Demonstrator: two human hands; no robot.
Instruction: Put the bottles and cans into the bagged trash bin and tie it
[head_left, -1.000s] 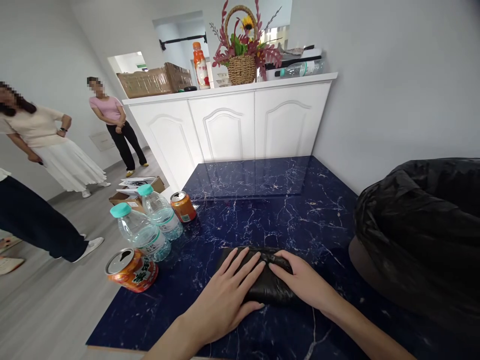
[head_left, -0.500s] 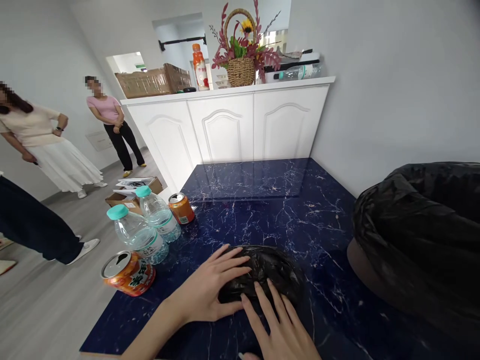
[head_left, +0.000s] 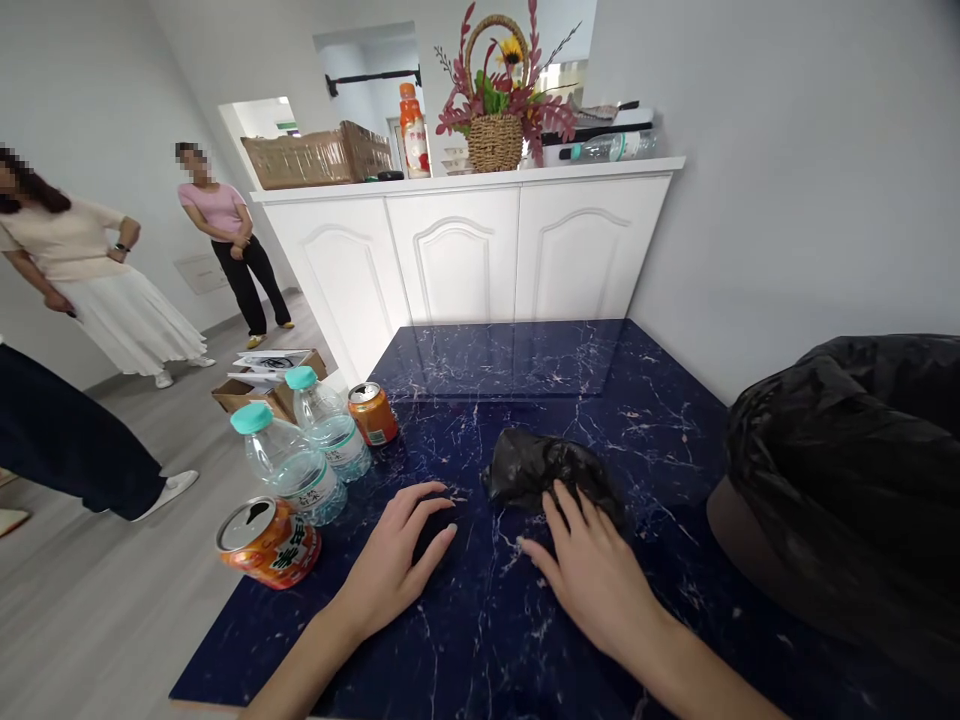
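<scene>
Blue tabletop (head_left: 502,365) holds an orange can (head_left: 271,548) (lettered 美年), left hand (head_left: 396,560) unclenched, right hand (head_left: 600,570) splayed on a black bag (head_left: 536,462).

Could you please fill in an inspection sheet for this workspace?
Surface: glossy dark blue table with pale veins.
Things handled: crumpled black plastic bag on the table; whether it holds anything cannot be told.
Clutter: two clear bottles and two orange cans along the left side; lined bin at the right.
Hands: left hand open, apart from the bag; right hand spread, touching the bag.
Cables: nothing seen.
Surroundings: white cabinet beyond, with a flower basket on top; three people at the left, one only partly shown.
</scene>
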